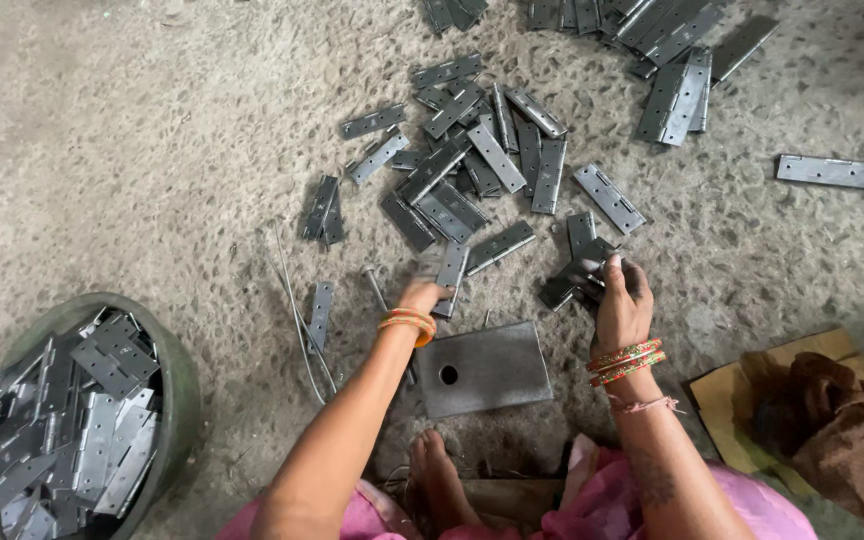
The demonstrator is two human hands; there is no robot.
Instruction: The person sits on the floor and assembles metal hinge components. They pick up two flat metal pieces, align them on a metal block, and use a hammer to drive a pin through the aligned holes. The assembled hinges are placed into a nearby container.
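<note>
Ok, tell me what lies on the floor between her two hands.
In the head view, between the left hand and right hand lies a flat grey metal plate with one round hole.

Both forearms are bare to above the elbow, with no sleeves showing, and the left hand (422, 295) carries an orange and gold bangle at the wrist. The right hand (620, 305) wears a stack of thin red, green and gold bangles, with a thin pale thread tied just below them and a dark tattoo mark further up the forearm. Bright pink cloth covers the lap and knees at the bottom edge, and one bare foot shows between the arms
</note>
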